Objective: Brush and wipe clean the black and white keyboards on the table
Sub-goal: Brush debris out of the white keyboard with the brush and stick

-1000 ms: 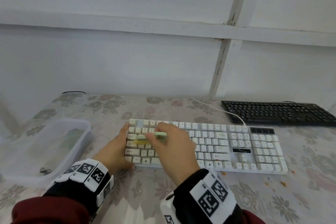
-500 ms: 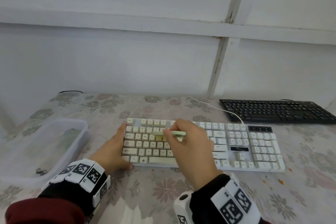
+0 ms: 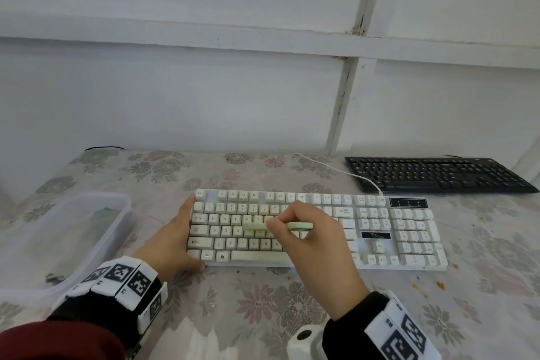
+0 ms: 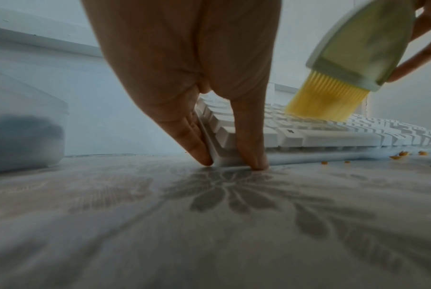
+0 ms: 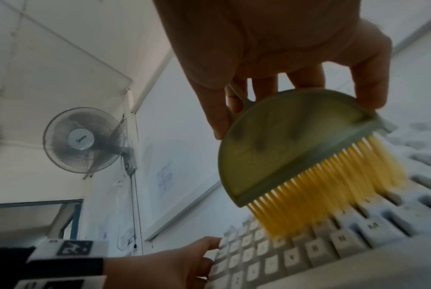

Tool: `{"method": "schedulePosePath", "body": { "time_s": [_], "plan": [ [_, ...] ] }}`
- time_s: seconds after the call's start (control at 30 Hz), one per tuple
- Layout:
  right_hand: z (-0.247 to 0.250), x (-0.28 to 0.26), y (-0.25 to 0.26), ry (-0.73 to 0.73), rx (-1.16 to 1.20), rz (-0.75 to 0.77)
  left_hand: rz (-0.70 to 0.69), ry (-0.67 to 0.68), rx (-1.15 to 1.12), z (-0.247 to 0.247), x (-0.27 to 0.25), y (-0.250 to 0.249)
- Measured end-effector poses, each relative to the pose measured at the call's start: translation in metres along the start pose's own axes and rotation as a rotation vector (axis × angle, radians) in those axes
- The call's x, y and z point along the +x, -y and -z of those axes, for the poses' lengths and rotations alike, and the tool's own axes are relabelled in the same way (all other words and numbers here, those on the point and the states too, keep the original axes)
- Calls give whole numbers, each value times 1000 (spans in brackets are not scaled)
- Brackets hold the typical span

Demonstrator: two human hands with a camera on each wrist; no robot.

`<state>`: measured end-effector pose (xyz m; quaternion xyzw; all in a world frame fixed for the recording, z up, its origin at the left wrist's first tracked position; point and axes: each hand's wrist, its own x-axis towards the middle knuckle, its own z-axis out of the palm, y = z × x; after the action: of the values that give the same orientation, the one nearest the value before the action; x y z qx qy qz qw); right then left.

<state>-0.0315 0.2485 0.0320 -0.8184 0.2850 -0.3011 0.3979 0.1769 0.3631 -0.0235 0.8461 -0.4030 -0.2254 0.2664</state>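
Note:
A white keyboard [image 3: 406, 231] lies across the middle of the flowered table. My right hand [image 3: 309, 240] pinches a pale green brush [image 3: 298, 225] with yellow bristles [image 5: 333, 187] that touch the letter keys [image 5: 315, 248] near the keyboard's centre. My left hand [image 3: 172, 245] rests against the keyboard's left end, fingers straight along its edge and the thumb at the front corner [image 4: 252, 156]. A black keyboard [image 3: 435, 174] sits at the back right, apart from both hands.
A clear plastic container [image 3: 58, 231] stands at the left of the table. Orange crumbs [image 3: 439, 283] lie on the cloth in front of the white keyboard. Its white cable [image 3: 336, 169] runs back toward the wall. A wall fan [image 5: 85, 139] hangs high up.
My right hand has carried the brush rightward along the white keyboard, from its left keys to the centre. The left hand has stayed at the left end.

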Motion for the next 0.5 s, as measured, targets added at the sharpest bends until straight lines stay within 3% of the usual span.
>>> {"method": "schedulePosePath", "body": {
  "time_s": [0.23, 0.37, 0.5],
  "plan": [
    [27, 0, -20, -46, 74, -33, -19, 1, -10, 0, 0, 0],
    [39, -1, -20, -110, 93, 20, -19, 3, -16, 0, 1, 0],
    [43, -4, -24, -60, 170, 19, -11, 3, -6, 0, 0, 0]
  ]
}}
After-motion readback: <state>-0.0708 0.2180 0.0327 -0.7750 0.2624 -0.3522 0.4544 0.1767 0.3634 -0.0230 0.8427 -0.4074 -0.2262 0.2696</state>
